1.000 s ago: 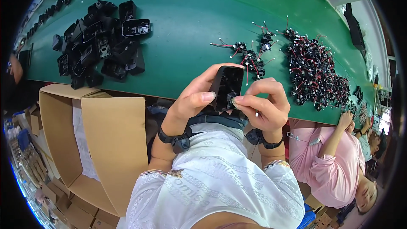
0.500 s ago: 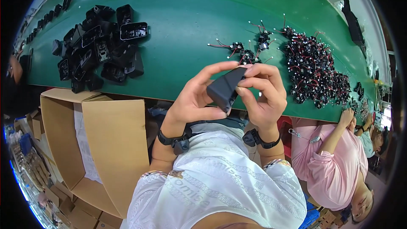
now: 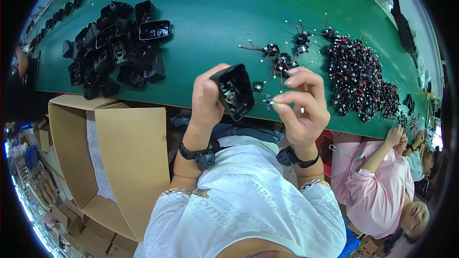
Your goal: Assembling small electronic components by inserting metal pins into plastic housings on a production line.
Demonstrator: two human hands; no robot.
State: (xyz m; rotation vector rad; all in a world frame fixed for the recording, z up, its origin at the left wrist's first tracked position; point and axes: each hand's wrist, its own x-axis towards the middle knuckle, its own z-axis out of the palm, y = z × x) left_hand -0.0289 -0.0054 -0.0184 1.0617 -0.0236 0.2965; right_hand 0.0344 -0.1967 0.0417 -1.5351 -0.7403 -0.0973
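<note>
From the remote station I am gripping a hollow black plastic housing (image 3: 235, 91) in the left hand (image 3: 205, 100), in front of the near edge of the green table (image 3: 205, 28). The left thumb is pressing along the housing's side; the other fingers are mostly hiding behind it, so I cannot tell their spacing. With the right hand (image 3: 306, 110) I am pinching a small component (image 3: 268, 101) between thumb and index finger, just right of the housing; the other fingers are curling loosely. Wired modules (image 3: 356, 74) are lying heaped at right; black housings (image 3: 118, 51) are lying piled at left.
</note>
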